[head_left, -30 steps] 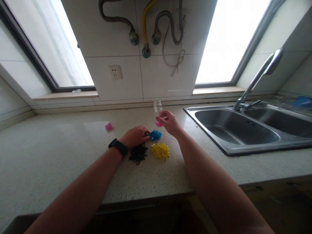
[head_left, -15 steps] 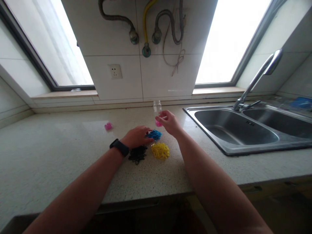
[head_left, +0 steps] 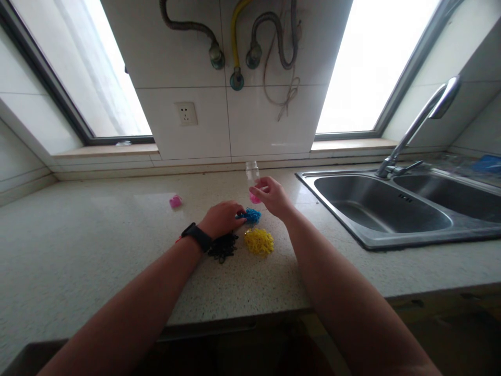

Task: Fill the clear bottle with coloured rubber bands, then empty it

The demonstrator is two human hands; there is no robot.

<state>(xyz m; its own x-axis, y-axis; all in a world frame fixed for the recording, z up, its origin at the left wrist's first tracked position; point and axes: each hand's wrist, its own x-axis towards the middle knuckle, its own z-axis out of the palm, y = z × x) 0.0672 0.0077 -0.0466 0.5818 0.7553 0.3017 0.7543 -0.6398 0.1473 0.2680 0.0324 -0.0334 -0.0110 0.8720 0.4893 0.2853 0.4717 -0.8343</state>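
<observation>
My right hand is closed round a small clear bottle with a pink lower end, held tilted above the counter. Just below it, a heap of thin, tangled blue pieces lies on the counter. My left hand, with a black watch on its wrist, has thumb and fingers pinched at the left side of this heap. Near that wrist lies a heap of black pieces, partly covered by the hand. A heap of yellow pieces sits to its right. The pieces are too small to name exactly.
A small pink object lies on the pale speckled counter to the left. At the right is a steel double sink with a tall tap. The tiled wall behind carries a socket and hoses.
My left thumb and fingers have come closer together on the blue heap. My right hand keeps the bottle in nearly the same place. The view has shifted slightly.
</observation>
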